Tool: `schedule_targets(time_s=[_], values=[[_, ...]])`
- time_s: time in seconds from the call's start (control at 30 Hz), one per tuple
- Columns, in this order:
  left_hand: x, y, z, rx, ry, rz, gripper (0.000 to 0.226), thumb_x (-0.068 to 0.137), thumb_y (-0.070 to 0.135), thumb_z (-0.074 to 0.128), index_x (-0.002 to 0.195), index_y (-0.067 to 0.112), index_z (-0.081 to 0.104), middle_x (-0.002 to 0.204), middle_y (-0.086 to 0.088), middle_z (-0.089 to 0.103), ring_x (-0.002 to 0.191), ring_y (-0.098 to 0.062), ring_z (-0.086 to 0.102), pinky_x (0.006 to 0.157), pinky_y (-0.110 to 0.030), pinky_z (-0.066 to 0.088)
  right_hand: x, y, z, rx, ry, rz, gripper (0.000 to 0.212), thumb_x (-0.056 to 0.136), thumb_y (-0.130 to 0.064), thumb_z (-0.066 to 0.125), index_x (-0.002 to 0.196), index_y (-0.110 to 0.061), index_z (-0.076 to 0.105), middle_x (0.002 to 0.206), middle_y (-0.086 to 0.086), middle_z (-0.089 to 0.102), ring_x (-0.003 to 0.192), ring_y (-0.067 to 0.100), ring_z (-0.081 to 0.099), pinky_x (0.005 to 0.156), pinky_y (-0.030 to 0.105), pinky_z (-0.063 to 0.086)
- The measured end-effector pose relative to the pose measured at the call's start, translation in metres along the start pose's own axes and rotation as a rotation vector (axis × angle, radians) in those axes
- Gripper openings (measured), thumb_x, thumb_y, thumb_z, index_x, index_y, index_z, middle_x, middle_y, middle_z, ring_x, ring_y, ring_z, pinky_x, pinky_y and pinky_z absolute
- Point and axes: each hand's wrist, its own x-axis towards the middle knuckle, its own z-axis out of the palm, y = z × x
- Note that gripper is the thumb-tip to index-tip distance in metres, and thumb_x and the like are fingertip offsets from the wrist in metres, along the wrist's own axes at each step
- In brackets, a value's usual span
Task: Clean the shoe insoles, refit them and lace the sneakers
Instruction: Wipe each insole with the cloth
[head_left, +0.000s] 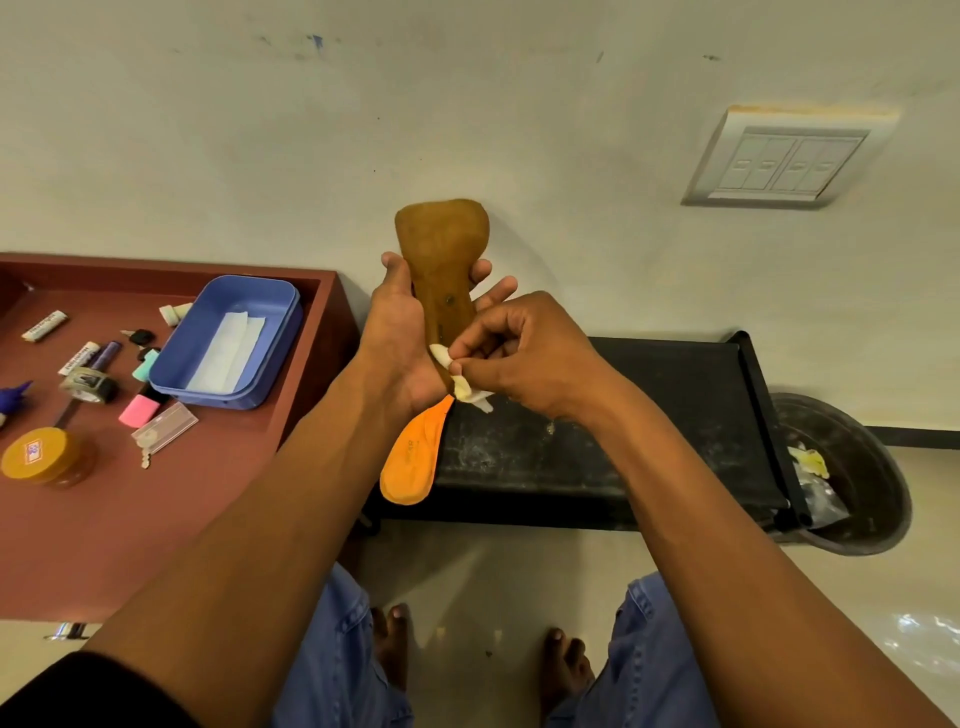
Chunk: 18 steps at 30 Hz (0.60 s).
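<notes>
My left hand (400, 332) grips a brown insole (441, 249) round its narrow middle and holds it upright in front of the wall. My right hand (524, 353) pinches a small white wipe (465, 387) against the lower part of that insole. A second, orange insole (413, 457) lies partly on the left end of a black low table (623, 426), its rounded end hanging over the edge. No sneakers or laces are in view.
A reddish-brown tray table (171, 499) at left carries a blue plastic box (228, 338) with white tissue inside, a yellow-lidded jar (41, 454), tape, erasers and small tubes. A dark bin (852, 473) with rubbish stands at right. A switch plate (779, 158) is on the wall.
</notes>
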Motion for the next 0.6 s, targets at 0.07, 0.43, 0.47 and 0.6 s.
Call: schedule_targets(time_s=[0.07,0.43,0.47,0.6], values=[[0.000,0.000,0.001,-0.010,0.006,0.002,0.090,0.095,0.079,0.011,0.124,0.013,0.065,0.109,-0.012,0.077,0.102,-0.032,0.075,0.090,-0.048,0.057,-0.001,0.001,0.000,-0.001,0.020,-0.013,0.006,0.082,-0.013,0.082,0.087,-0.015,0.080,0.079,-0.007,0.074,0.073,0.009,0.070,0.075,0.030,0.062],[0.001,-0.017,0.009,0.034,-0.022,0.006,0.090,0.099,0.074,0.011,0.137,0.009,0.061,0.126,-0.020,0.070,0.118,-0.031,0.069,0.105,-0.044,0.052,0.011,0.004,0.007,0.034,0.466,0.021,0.005,0.084,-0.019,0.080,0.088,-0.022,0.078,0.080,-0.013,0.073,0.073,0.003,0.070,0.071,0.026,0.062],[0.002,-0.017,0.009,0.031,-0.018,0.004,0.090,0.099,0.073,0.011,0.137,0.009,0.061,0.127,-0.020,0.070,0.119,-0.031,0.068,0.105,-0.045,0.052,0.012,0.005,0.007,0.026,0.461,0.022,0.005,0.085,-0.020,0.080,0.089,-0.022,0.078,0.081,-0.013,0.073,0.074,0.003,0.070,0.072,0.026,0.062],[0.001,-0.011,0.007,-0.020,-0.021,0.008,0.091,0.099,0.073,0.012,0.126,0.005,0.066,0.110,-0.016,0.074,0.099,-0.029,0.076,0.089,-0.043,0.061,0.011,0.005,0.004,0.016,0.312,0.032,0.007,0.084,-0.017,0.081,0.090,-0.020,0.079,0.083,-0.010,0.074,0.076,0.006,0.070,0.078,0.031,0.063]])
